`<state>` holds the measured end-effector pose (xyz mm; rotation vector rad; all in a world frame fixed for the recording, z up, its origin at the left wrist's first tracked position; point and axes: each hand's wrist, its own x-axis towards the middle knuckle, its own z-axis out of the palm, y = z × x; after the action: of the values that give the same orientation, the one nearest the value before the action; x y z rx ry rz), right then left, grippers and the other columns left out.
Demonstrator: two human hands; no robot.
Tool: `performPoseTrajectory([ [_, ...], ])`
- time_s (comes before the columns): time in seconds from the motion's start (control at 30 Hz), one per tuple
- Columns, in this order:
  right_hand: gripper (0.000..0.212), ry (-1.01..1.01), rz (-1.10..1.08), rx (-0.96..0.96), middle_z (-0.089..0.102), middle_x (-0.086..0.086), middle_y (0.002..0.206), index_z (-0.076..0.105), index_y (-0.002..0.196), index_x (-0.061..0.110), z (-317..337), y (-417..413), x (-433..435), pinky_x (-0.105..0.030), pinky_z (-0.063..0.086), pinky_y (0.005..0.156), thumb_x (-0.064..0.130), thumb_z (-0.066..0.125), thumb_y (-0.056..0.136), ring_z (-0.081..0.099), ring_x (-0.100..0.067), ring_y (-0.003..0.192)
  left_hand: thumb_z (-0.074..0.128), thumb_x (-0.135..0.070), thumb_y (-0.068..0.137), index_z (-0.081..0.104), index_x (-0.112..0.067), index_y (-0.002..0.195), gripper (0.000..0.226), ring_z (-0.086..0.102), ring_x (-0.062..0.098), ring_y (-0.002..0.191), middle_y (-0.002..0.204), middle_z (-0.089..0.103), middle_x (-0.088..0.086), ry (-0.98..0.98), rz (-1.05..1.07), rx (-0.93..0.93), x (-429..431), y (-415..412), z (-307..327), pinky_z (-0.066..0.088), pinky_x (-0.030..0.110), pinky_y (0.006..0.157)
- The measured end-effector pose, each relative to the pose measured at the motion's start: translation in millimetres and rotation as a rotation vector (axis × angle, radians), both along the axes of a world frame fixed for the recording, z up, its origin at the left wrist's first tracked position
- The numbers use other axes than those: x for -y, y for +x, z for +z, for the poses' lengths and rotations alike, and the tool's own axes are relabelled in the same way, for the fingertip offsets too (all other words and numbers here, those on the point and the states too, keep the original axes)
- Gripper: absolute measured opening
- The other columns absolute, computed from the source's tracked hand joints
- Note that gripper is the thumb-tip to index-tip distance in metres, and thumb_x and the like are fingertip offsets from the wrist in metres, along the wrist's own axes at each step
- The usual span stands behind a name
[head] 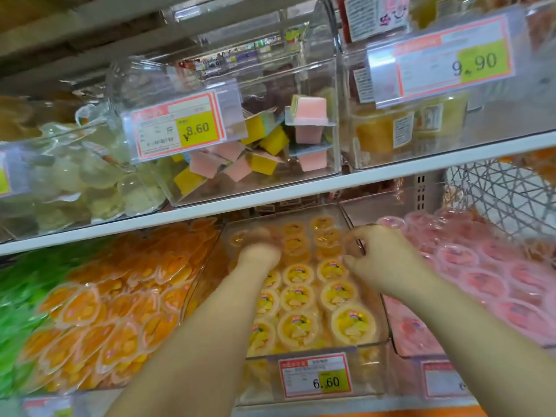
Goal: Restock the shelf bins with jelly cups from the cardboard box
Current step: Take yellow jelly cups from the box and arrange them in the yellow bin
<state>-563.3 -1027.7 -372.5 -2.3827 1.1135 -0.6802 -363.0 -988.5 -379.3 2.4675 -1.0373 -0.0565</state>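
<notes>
In clear bin (373, 350), jelly cups (298, 297) under left hand (258, 248), right hand (382, 260) (grips unclear)

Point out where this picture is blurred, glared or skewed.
Head view: the left hand is smeared by motion over the yellow jelly cups, while the right hand is sharper. Head view: reflections wash over the clear upper bin. Head view: the white shelf edge runs slanted across the frame, and the green cups at the left edge are soft.
</notes>
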Motion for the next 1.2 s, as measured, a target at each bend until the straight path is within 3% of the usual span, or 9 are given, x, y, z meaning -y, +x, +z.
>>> performPoseTrajectory([
  [0.1,0.034,-0.116,-0.024,-0.037,0.065,-0.004,0.110,0.065,0.113,0.024,3.3,3.0,-5.0,-0.032,0.048,0.085,0.031,0.065,0.080,0.057,-0.026,0.106,0.051,-0.019,0.091,0.066,-0.020,0.113,0.027,0.059,0.022,0.108,0.116,0.062,-0.003,0.024,-0.079,0.053,-24.2,3.3,14.4,0.046,0.025,0.091],
  [0.27,0.034,-0.300,0.117,-0.049,0.060,0.002,0.122,0.059,0.120,0.033,15.6,22.9,-39.1,-0.033,0.038,0.095,0.040,0.059,0.086,0.051,-0.024,0.117,0.058,-0.028,0.088,0.066,-0.032,0.112,0.025,0.062,0.017,0.102,0.107,0.069,-0.004,0.123,-0.184,0.227,-109.5,0.5,33.5,0.051,0.034,0.087],
  [0.47,0.031,-0.135,0.395,-0.137,0.064,0.005,0.120,0.061,0.117,0.034,5.6,51.9,-74.9,-0.031,0.045,0.093,0.039,0.059,0.086,0.056,-0.020,0.114,0.054,-0.038,0.091,0.062,-0.032,0.115,0.025,0.059,0.002,0.085,0.096,0.065,-0.015,0.154,-0.257,0.295,-173.2,-10.7,41.8,0.050,0.024,0.074],
  [0.7,0.045,-0.032,0.527,-0.147,0.058,0.009,0.130,0.056,0.129,0.029,-6.7,66.6,-84.6,-0.022,0.041,0.096,0.030,0.065,0.086,0.052,-0.011,0.120,0.056,-0.050,0.087,0.040,-0.037,0.134,0.052,0.057,0.025,0.111,0.124,0.059,0.003,0.516,-0.343,0.544,-172.7,-22.8,37.1,0.048,0.036,0.085],
  [0.87,0.052,0.041,0.577,-0.060,0.060,0.012,0.125,0.052,0.132,0.032,-7.2,63.1,-80.8,-0.021,0.043,0.095,0.024,0.068,0.083,0.055,-0.006,0.115,0.054,-0.044,0.090,0.038,-0.034,0.132,0.047,0.056,0.025,0.109,0.125,0.048,-0.001,0.439,-0.303,0.596,-171.8,-22.7,34.6,0.045,0.034,0.084],
  [0.93,0.064,0.032,0.582,0.008,0.059,0.011,0.125,0.044,0.136,0.039,-4.4,60.6,-77.8,-0.023,0.046,0.091,0.022,0.070,0.080,0.058,-0.007,0.107,0.052,-0.046,0.090,0.041,-0.035,0.130,0.043,0.057,0.021,0.106,0.121,0.050,-0.005,0.286,-0.298,0.468,-171.7,-20.7,41.5,0.048,0.034,0.084],
  [1.0,0.061,0.069,0.610,0.170,0.064,0.011,0.111,0.047,0.129,0.045,-0.6,59.9,-74.7,-0.028,0.051,0.083,0.021,0.072,0.079,0.062,-0.007,0.089,0.049,-0.044,0.094,0.050,-0.032,0.127,0.035,0.058,0.013,0.101,0.114,0.059,-0.009,0.076,-0.334,0.125,-168.3,-20.4,50.7,0.048,0.030,0.086],
  [1.13,0.022,0.298,0.634,0.422,0.068,0.003,0.088,0.066,0.103,0.026,10.5,53.9,-68.4,-0.026,0.054,0.072,0.011,0.066,0.086,0.064,-0.011,0.075,0.038,-0.040,0.099,0.067,-0.025,0.099,0.033,0.059,0.008,0.072,0.080,0.069,-0.010,-0.189,-0.315,-0.607,-160.5,-25.6,56.3,0.046,0.023,0.063],
  [1.2,0.009,0.465,0.601,0.485,0.068,-0.009,0.075,0.068,0.092,0.013,15.3,49.6,-67.1,-0.023,0.054,0.060,0.007,0.064,0.087,0.065,-0.013,0.063,0.036,-0.043,0.099,0.066,-0.023,0.102,0.036,0.061,0.009,0.068,0.081,0.072,-0.004,-0.256,-0.253,-0.850,-157.4,-31.2,54.9,0.044,0.020,0.058],
])
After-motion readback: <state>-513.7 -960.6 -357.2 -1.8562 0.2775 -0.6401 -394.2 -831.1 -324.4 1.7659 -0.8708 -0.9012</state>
